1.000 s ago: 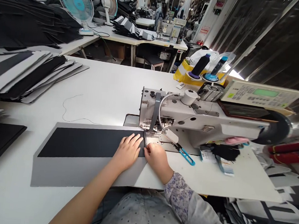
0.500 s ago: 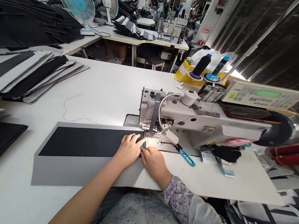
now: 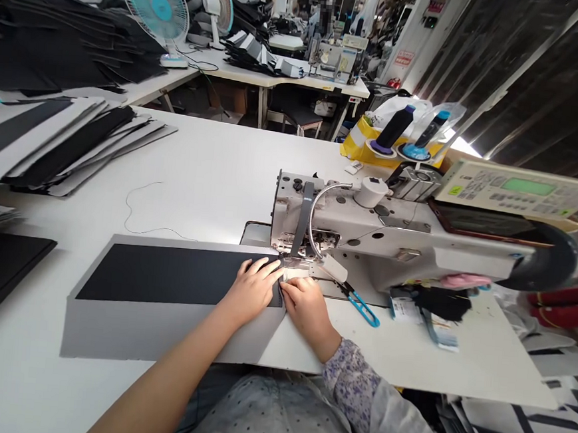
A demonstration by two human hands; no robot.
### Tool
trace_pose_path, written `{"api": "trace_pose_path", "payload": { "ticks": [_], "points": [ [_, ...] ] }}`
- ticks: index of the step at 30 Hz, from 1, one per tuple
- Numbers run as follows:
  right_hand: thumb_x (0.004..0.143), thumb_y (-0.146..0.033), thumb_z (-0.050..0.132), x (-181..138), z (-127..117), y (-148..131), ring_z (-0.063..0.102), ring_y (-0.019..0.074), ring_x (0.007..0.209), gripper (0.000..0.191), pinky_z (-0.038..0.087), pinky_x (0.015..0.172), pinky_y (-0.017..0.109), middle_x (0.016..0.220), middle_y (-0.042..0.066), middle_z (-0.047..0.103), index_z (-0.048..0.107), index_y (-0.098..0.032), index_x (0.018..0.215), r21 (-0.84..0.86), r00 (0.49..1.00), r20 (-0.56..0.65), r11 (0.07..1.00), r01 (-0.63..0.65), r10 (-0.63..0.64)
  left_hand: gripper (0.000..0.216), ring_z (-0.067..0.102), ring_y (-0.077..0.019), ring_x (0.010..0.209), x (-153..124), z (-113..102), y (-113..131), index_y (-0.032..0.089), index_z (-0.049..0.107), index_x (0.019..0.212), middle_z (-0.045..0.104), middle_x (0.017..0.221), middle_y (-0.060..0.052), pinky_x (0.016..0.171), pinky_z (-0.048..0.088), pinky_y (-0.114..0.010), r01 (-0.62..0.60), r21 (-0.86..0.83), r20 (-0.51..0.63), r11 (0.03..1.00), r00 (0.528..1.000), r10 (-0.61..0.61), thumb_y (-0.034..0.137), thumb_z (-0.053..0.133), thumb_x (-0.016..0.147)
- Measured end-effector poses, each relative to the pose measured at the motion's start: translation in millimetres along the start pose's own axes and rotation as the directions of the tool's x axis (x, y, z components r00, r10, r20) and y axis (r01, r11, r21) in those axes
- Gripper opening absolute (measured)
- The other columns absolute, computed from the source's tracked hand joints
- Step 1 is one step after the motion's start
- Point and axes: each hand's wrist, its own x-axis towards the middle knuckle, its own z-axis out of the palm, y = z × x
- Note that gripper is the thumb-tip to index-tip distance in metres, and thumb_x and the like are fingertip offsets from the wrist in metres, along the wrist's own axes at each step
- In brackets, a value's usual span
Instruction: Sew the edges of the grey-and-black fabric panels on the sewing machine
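Note:
A wide grey fabric panel (image 3: pixel 124 330) lies flat on the white sewing table (image 3: pixel 212 170), with a black strip (image 3: pixel 164 275) along its upper part. Its right end runs under the presser foot (image 3: pixel 286 256) of the industrial sewing machine (image 3: pixel 368 226). My left hand (image 3: pixel 252 291) presses on the black strip just left of the foot. My right hand (image 3: pixel 306 309) rests beside it, fingers on the panel's end near the needle plate. The needle's contact point is hidden behind the machine's head and my fingers.
Blue-handled thread snips (image 3: pixel 363 309) lie right of the machine, under a gooseneck lamp (image 3: pixel 320 205). Stacked panels (image 3: pixel 59 145) fill the table's left side. Thread cones (image 3: pixel 396 128), a control panel (image 3: pixel 518 194) and a handwheel (image 3: pixel 548 263) stand behind and right.
Both hands have shifted slightly toward the presser foot, and my right hand now lies over the panel's end by the needle plate. The whole view has drifted a little.

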Motion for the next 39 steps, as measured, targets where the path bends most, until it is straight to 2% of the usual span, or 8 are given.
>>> {"api": "trace_pose_path", "payload": {
  "ticks": [6, 12, 20, 26, 29, 33, 36, 39],
  "points": [
    [0.095, -0.022, 0.05, 4.5, 2.2, 5.5, 0.054, 0.0181, 0.084, 0.023, 0.042, 0.078, 0.03, 0.092, 0.007, 0.065, 0.071, -0.022, 0.102, -0.009, 1.0, 0.012, 1.0, 0.02, -0.02, 0.049, 0.045, -0.0256, 0.122, 1.3, -0.7, -2.9, 0.029, 0.054, 0.131, 0.057, 0.121, -0.009, 0.104, 0.036, -0.044, 0.003, -0.01, -0.036, 1.0, 0.999, -0.003, 0.014, 0.047, 0.085],
    [0.095, -0.021, 0.049, 18.2, 4.6, 8.9, 0.054, 0.0176, 0.08, 0.023, 0.041, 0.075, 0.03, 0.087, 0.006, 0.064, 0.071, -0.021, 0.102, -0.064, 0.999, -0.007, 0.997, 0.051, -0.052, 0.046, 0.046, -0.0256, 0.117, 14.8, 2.7, -16.0, 0.026, 0.057, 0.129, 0.055, 0.119, -0.01, 0.104, 0.035, -0.043, -0.017, -0.013, -0.047, 1.0, 0.999, 0.016, 0.015, 0.045, 0.086],
    [0.095, -0.02, 0.047, 26.3, 8.1, 12.5, 0.057, 0.0169, 0.077, 0.025, 0.043, 0.073, 0.028, 0.084, 0.007, 0.065, 0.071, -0.018, 0.101, -0.11, 0.999, 0.013, 0.993, 0.041, -0.039, 0.048, 0.05, -0.0219, 0.094, 20.9, 6.7, -15.8, 0.029, 0.054, 0.132, 0.059, 0.105, -0.007, 0.088, 0.042, -0.038, -0.035, 0.025, 0.028, 0.999, 0.999, 0.035, 0.014, 0.044, 0.088],
    [0.096, -0.023, 0.047, 28.3, -2.3, 17.8, 0.059, 0.0186, 0.081, 0.029, 0.043, 0.071, 0.028, 0.09, 0.009, 0.065, 0.064, -0.016, 0.118, -0.199, 0.998, 0.048, 0.979, -0.04, 0.051, 0.05, 0.05, -0.0212, 0.093, 20.3, 13.5, -17.6, 0.031, 0.057, 0.128, 0.059, 0.105, -0.006, 0.085, 0.042, -0.036, -0.01, 0.006, -0.038, 1.0, 0.999, 0.01, 0.01, 0.049, 0.084],
    [0.095, -0.027, 0.048, 16.5, -16.7, 24.7, 0.058, 0.0186, 0.076, 0.026, 0.042, 0.069, 0.029, 0.083, 0.008, 0.063, 0.068, -0.015, 0.107, -0.262, 0.996, 0.064, 0.964, -0.04, 0.059, 0.048, 0.049, -0.0206, 0.093, 19.9, 14.2, -19.9, 0.03, 0.061, 0.124, 0.06, 0.104, -0.006, 0.085, 0.042, -0.036, -0.022, -0.019, -0.052, 1.0, 0.998, 0.021, 0.008, 0.05, 0.083],
    [0.096, -0.025, 0.046, -1.4, -22.8, 27.8, 0.056, 0.0183, 0.079, 0.026, 0.04, 0.077, 0.031, 0.084, 0.007, 0.063, 0.07, -0.017, 0.093, -0.258, 0.994, -0.046, 0.96, -0.112, 0.104, 0.045, 0.05, -0.0204, 0.093, 19.9, 15.0, -20.7, 0.029, 0.063, 0.121, 0.06, 0.104, -0.006, 0.086, 0.043, -0.036, -0.029, -0.042, -0.058, 0.999, 0.998, 0.027, 0.008, 0.05, 0.083],
    [0.095, -0.023, 0.047, -3.5, -8.7, 18.6, 0.055, 0.0203, 0.089, 0.025, 0.041, 0.081, 0.033, 0.1, 0.009, 0.065, 0.068, -0.019, 0.107, -0.181, 0.998, -0.054, 0.983, -0.023, 0.013, 0.041, 0.05, -0.0202, 0.094, 18.7, 14.1, -18.0, 0.029, 0.062, 0.121, 0.061, 0.103, -0.006, 0.087, 0.043, -0.036, -0.021, -0.041, -0.059, 0.999, 0.998, 0.019, 0.012, 0.051, 0.085],
    [0.094, -0.019, 0.046, -2.2, 7.6, 7.9, 0.054, 0.0216, 0.092, 0.027, 0.042, 0.083, 0.034, 0.105, 0.01, 0.066, 0.068, -0.016, 0.11, -0.125, 0.996, -0.052, 0.99, 0.061, -0.068, 0.036, 0.051, -0.02, 0.097, 12.8, 12.0, -12.3, 0.029, 0.062, 0.12, 0.061, 0.107, -0.005, 0.089, 0.042, -0.036, -0.006, -0.025, -0.057, 1.0, 0.998, 0.005, 0.017, 0.05, 0.089]
  ]
}}
